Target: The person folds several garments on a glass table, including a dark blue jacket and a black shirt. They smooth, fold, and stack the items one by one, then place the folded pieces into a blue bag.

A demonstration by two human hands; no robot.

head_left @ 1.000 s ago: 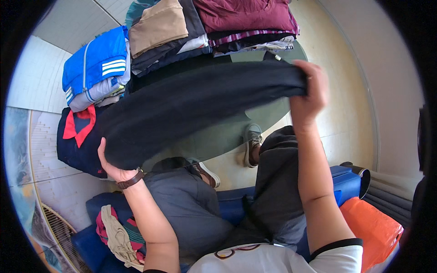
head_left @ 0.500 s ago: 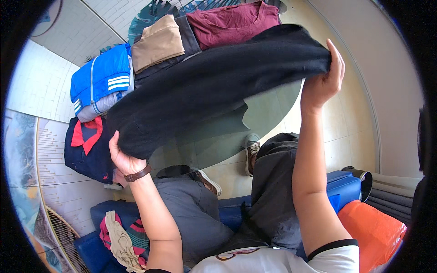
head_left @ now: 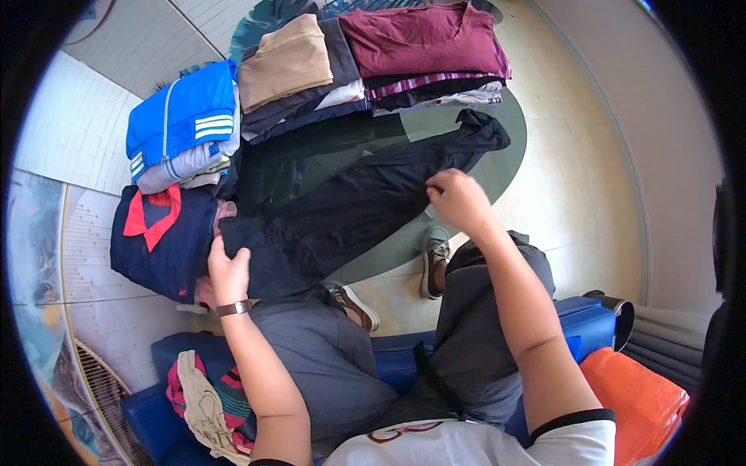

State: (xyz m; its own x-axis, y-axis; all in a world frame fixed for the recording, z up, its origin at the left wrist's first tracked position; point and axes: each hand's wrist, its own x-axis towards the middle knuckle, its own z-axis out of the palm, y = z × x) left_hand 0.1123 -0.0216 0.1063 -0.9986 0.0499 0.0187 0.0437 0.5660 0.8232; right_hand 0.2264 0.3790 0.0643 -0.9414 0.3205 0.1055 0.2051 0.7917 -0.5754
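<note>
A long black garment (head_left: 350, 206), narrow like trousers folded lengthwise, lies slantwise over the dark glass table (head_left: 509, 175). Its far right end is bunched and turned up. My left hand (head_left: 229, 272), with a brown-strapped watch on the wrist, grips the garment's left end, thumb on the cloth. Along its near edge, right of the middle, my right hand (head_left: 460, 200) has its fingers curled in a pinch at the cloth. Just left of my left hand sits a folded navy shirt (head_left: 167, 252) with a red collar.
Folded stacks line the table's far side: a blue jacket (head_left: 183, 116), a tan garment (head_left: 286, 64) and a maroon shirt (head_left: 423, 39) on top. Crumpled clothes (head_left: 206, 408) lie on the blue seat (head_left: 167, 353) at left. An orange bag (head_left: 629, 400) is at right.
The black garment has come down from being held stretched in the air onto the table. My right hand has left its far right end and moved left and nearer, to the near edge.
</note>
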